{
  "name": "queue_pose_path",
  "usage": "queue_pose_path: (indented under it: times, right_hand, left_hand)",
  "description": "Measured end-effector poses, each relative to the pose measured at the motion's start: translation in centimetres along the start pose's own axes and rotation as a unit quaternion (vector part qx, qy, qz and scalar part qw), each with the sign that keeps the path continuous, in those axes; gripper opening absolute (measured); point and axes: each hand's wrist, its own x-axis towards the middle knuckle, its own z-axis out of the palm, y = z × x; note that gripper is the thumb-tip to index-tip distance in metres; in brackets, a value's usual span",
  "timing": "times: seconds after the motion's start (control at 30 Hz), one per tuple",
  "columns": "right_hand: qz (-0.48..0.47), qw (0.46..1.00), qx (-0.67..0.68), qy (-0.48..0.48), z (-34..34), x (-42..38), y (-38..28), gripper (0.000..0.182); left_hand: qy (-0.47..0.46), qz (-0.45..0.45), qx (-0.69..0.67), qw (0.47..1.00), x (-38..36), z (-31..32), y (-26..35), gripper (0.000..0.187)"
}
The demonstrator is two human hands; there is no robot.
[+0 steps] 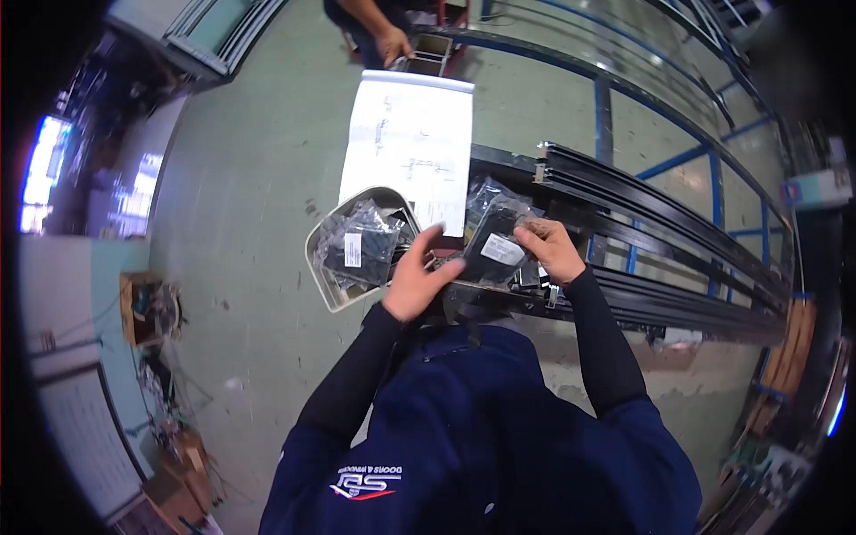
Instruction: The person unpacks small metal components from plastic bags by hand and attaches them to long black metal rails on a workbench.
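Note:
My right hand pinches the edge of a clear plastic bag with a dark flat part inside and a white label on its front. My left hand is just left of this bag, thumb and fingers apart, with nothing in it that I can see. Beside the left hand stands a pale open bin. Several more clear bags of dark parts lie in it, one showing a white label. Another crumpled clear bag lies behind the bag in my right hand.
Sheets of paper with drawings lie beyond the bin. Long black profiles rest to the right on a blue metal frame. Another person's hand is at the far end, by a box-like holder.

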Motion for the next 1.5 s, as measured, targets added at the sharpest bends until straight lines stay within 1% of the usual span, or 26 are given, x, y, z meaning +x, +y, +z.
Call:
queue_pose_path:
  times: [0.03,0.07,0.13,0.17,0.3,0.37,0.43,0.53,0.63,0.73,0.77,0.83,0.87,0.9,1.03,1.07,1.13,1.17,1.2,1.27,1.3,1.33,1.4,1.43,1.47,1.5]
  right_hand:
    - [-0.032,0.999,0.032,0.017,1.1,-0.8,-0.9,0.030]
    - [-0.039,0.997,0.031,0.059,1.8,-1.2,-1.2,0.029]
    - [-0.044,0.988,0.031,0.148,2.9,-2.4,-1.2,0.028]
    - [-0.037,0.979,0.104,0.172,3.3,-2.7,-1.0,0.026]
    - [-0.033,0.958,0.171,0.229,5.2,-4.3,-0.8,0.028]
    - [-0.030,0.952,0.157,0.260,5.9,-4.8,-0.4,0.027]
    - [-0.038,0.949,0.151,0.274,6.5,-4.7,-0.5,0.023]
    - [-0.046,0.938,0.194,0.283,7.7,-4.4,-2.1,0.020]
    - [-0.045,0.953,0.173,0.244,8.0,-3.8,-2.1,0.017]
    - [-0.045,0.971,0.126,0.199,8.5,-3.5,-2.2,0.017]
    - [-0.042,0.976,0.109,0.182,8.9,-3.6,-2.6,0.018]
    - [-0.040,0.984,0.054,0.163,9.6,-3.9,-3.2,0.019]
    - [-0.041,0.983,0.068,0.166,9.9,-4.0,-3.2,0.019]
    - [-0.043,0.981,0.083,0.170,10.2,-4.1,-3.1,0.020]
    - [-0.036,0.972,0.131,0.193,10.5,-4.7,-2.5,0.023]
    - [-0.057,0.965,0.069,0.246,10.7,-4.8,-2.3,0.024]
    - [-0.095,0.932,-0.059,0.344,11.6,-4.9,-1.9,0.027]
    - [-0.129,0.874,-0.178,0.434,12.4,-5.3,-3.2,0.029]
    - [-0.094,0.857,-0.201,0.465,12.6,-5.8,-3.1,0.030]
    - [-0.041,0.910,-0.131,0.391,13.3,-6.3,-3.1,0.030]
    - [-0.037,0.914,-0.095,0.393,13.6,-6.3,-2.8,0.030]
    - [-0.034,0.917,-0.059,0.394,14.0,-6.2,-2.4,0.030]
    - [-0.031,0.918,-0.008,0.394,14.6,-5.8,-1.6,0.028]
    - [-0.016,0.923,0.038,0.384,14.2,-5.8,-0.1,0.026]
    - [0.001,0.925,0.084,0.372,13.6,-6.0,1.4,0.024]
    - [0.031,0.924,0.127,0.360,13.6,-6.5,1.2,0.021]
  left_hand:
    - [-0.053,-0.010,-0.038,0.998,1.8,0.8,1.0,0.063]
    - [-0.140,0.025,-0.083,0.986,3.8,1.3,0.8,0.053]
    - [-0.212,-0.078,-0.103,0.969,5.8,1.9,0.2,0.040]
    - [-0.200,-0.075,-0.214,0.953,5.2,2.8,1.4,0.030]
    - [-0.241,-0.108,-0.253,0.931,5.0,3.2,0.3,0.028]
    - [-0.254,-0.115,-0.260,0.924,4.6,3.1,0.3,0.029]
    - [-0.259,-0.120,-0.267,0.920,4.5,2.7,0.3,0.030]
    - [-0.255,-0.117,-0.274,0.920,4.0,1.8,-0.1,0.031]
    - [-0.235,-0.111,-0.278,0.925,3.2,0.9,0.3,0.034]
    - [-0.199,-0.051,-0.224,0.953,2.7,0.1,0.8,0.035]
    - [-0.175,-0.021,-0.226,0.958,2.7,0.0,0.9,0.031]
    - [-0.187,-0.011,-0.189,0.964,3.1,-0.8,0.8,0.025]
    - [-0.194,-0.005,-0.171,0.966,3.2,-1.0,0.8,0.022]
    - [-0.168,-0.015,-0.179,0.969,3.0,-0.8,1.2,0.018]
    - [-0.160,-0.025,-0.203,0.966,2.7,-0.8,0.2,0.017]
    - [-0.155,-0.018,-0.195,0.968,2.6,-0.7,0.0,0.017]
    - [-0.128,0.002,-0.167,0.978,2.2,-0.3,-0.2,0.016]
    - [-0.106,0.014,-0.147,0.983,2.0,-0.1,-0.2,0.016]
    - [-0.084,0.026,-0.125,0.988,1.7,0.0,-0.2,0.015]
    - [-0.063,0.074,-0.144,0.985,0.8,1.2,0.3,0.014]
    - [-0.054,0.095,-0.152,0.982,0.3,1.7,0.4,0.014]
    - [-0.075,0.117,-0.104,0.985,0.2,2.1,-1.0,0.014]
    - [-0.088,0.203,0.013,0.975,-1.0,2.1,0.0,0.015]
    - [-0.098,0.215,0.034,0.971,-1.4,2.0,0.0,0.018]
    - [-0.120,0.188,0.036,0.974,-1.7,2.0,-0.4,0.022]
    - [-0.142,0.198,0.045,0.969,-2.0,1.4,-0.2,0.025]
